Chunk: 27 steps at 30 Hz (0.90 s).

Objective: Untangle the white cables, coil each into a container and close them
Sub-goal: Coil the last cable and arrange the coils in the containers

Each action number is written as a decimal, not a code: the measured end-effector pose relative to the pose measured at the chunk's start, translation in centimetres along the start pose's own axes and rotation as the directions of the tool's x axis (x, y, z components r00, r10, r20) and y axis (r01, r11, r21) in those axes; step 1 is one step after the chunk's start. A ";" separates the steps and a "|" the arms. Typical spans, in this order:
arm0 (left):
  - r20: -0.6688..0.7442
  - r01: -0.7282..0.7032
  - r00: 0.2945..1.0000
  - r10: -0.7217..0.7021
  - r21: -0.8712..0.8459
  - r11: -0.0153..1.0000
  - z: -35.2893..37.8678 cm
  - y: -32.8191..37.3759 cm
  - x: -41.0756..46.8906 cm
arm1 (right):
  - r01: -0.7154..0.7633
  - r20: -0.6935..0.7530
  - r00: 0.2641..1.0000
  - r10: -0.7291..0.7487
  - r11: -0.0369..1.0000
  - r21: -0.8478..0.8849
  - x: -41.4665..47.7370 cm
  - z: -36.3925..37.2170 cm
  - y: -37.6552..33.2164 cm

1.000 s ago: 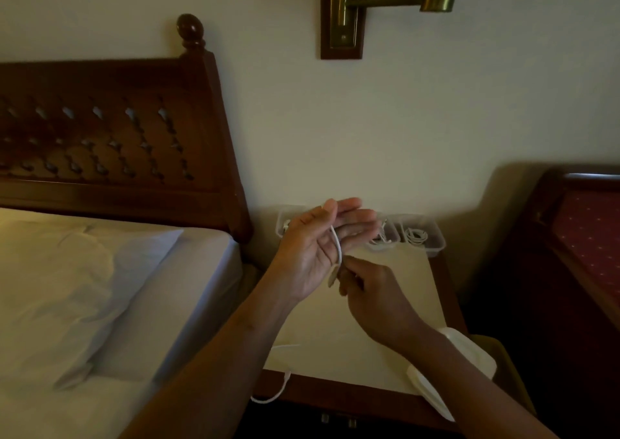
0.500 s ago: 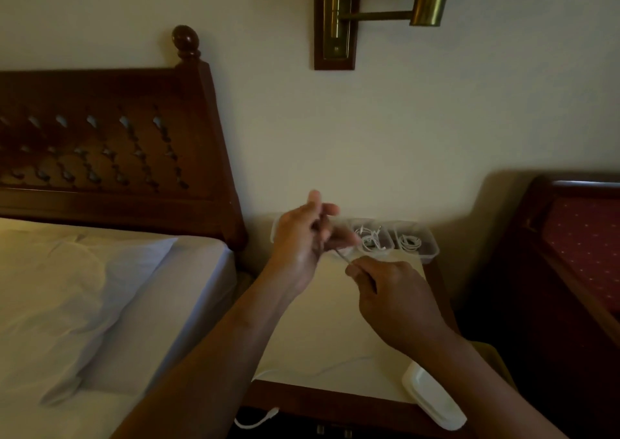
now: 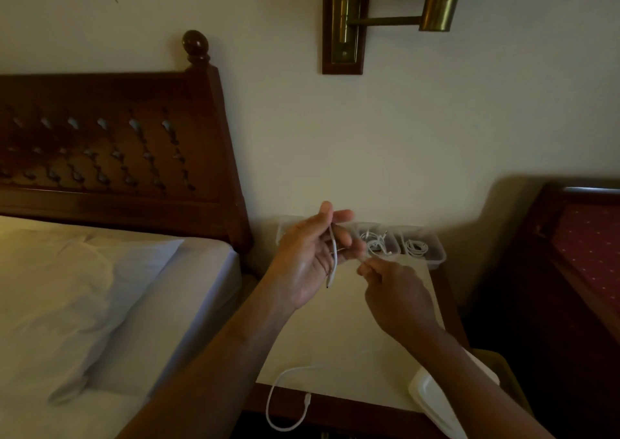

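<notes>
Head view: left hand (image 3: pixel 312 257) is gripping cable (image 3: pixel 334 254), plug (image 3: pixel 330 282) dangling at palm; right hand (image 3: pixel 396 294) beside it is pinching slack. Judging cable light, limp; taking it near plug.

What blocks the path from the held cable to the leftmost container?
Nothing visible. The left hand holds the white cable, the right hand pinches it, and the leftmost container sits just behind them on the nightstand.

Bare left hand (image 3: pixel 303 264) and right hand (image 3: pixel 396 299), bare wrists (image 3: pixel 432 333) and forearms (image 3: pixel 218 365).
</notes>
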<state>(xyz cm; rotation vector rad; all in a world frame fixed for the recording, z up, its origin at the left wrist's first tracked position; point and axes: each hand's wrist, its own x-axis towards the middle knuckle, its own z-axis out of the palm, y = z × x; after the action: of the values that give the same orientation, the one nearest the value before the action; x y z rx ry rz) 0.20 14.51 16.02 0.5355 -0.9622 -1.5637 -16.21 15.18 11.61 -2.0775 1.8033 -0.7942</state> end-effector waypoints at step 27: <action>0.338 0.124 0.935 -0.106 -0.032 0.992 1.5 0.1 -1.7 | 0.444 -0.412 0.882 -0.228 0.698 0.562 0.3 -3.3 -2.5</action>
<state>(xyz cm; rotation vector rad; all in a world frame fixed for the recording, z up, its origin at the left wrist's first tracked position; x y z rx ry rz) -0.49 16.58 16.62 0.2948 -1.1589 -1.8193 -16.06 15.78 15.73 -1.8706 0.9983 -1.6609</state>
